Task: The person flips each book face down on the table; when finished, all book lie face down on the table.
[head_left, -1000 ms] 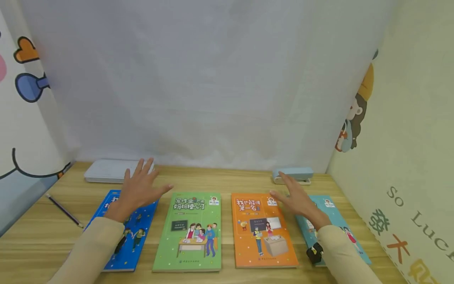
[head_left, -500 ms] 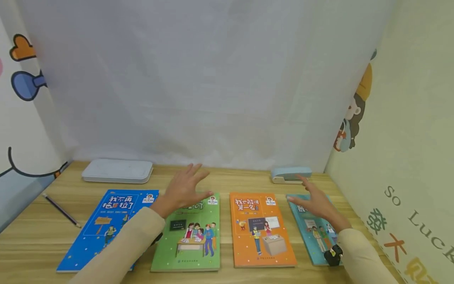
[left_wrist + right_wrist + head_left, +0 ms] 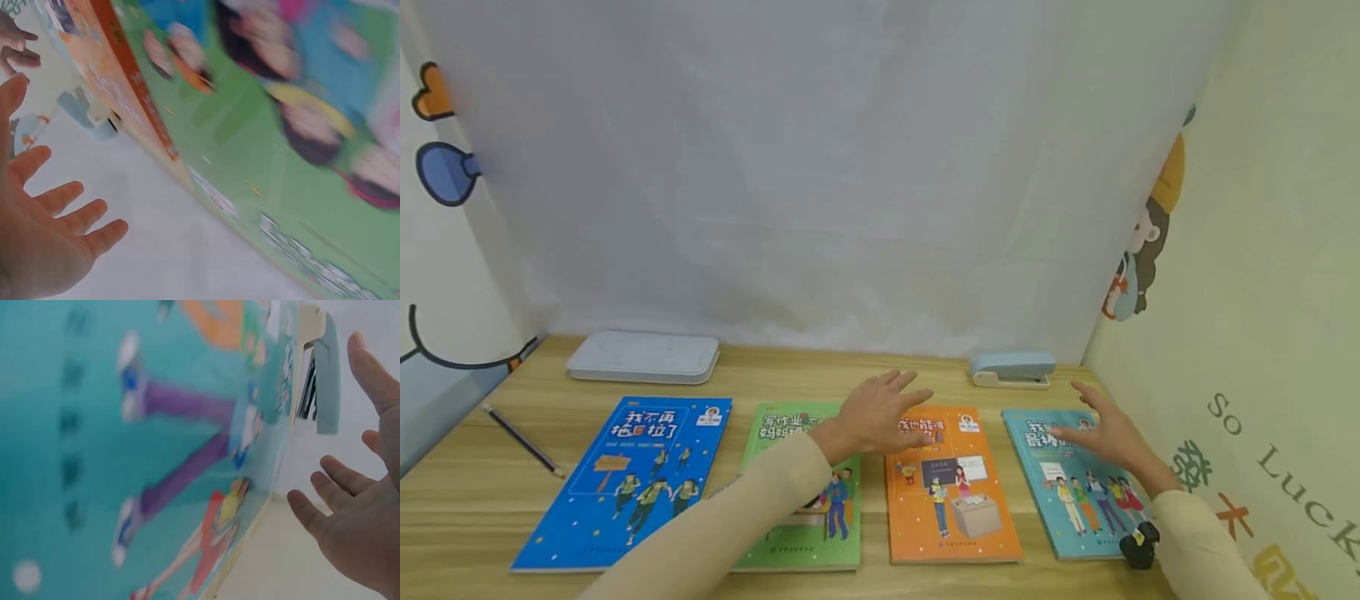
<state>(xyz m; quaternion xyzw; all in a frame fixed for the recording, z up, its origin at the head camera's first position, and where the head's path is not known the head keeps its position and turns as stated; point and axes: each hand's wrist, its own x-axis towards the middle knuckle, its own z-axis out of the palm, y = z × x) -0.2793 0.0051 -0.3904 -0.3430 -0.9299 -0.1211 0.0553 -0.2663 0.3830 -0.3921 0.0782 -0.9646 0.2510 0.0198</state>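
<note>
Four books would exceed a plain count, so several lie face up in a row. My left hand [image 3: 880, 417], fingers spread and holding nothing, hovers over the top of the orange book [image 3: 951, 500] and the right edge of the green book [image 3: 842, 533]. In the left wrist view its fingers look straight and apart. Over the upper right of the teal book [image 3: 1060, 475] is my right hand [image 3: 1112, 433], also with fingers extended and nothing in them. A blue book [image 3: 625, 492] lies at the left. My left sleeve hides part of the green book.
A pale case [image 3: 643, 357] lies at the back left of the wooden table [image 3: 790, 371]. A blue-and-white stapler [image 3: 1013, 368] stands at the back right. A pencil [image 3: 523, 442] lies left of the blue book. A grey-white sheet hangs behind; a printed wall flanks the right.
My left hand has swept right, from above the blue book past the green one to the orange one. My right hand has shifted right over the teal book. The books have stayed in place.
</note>
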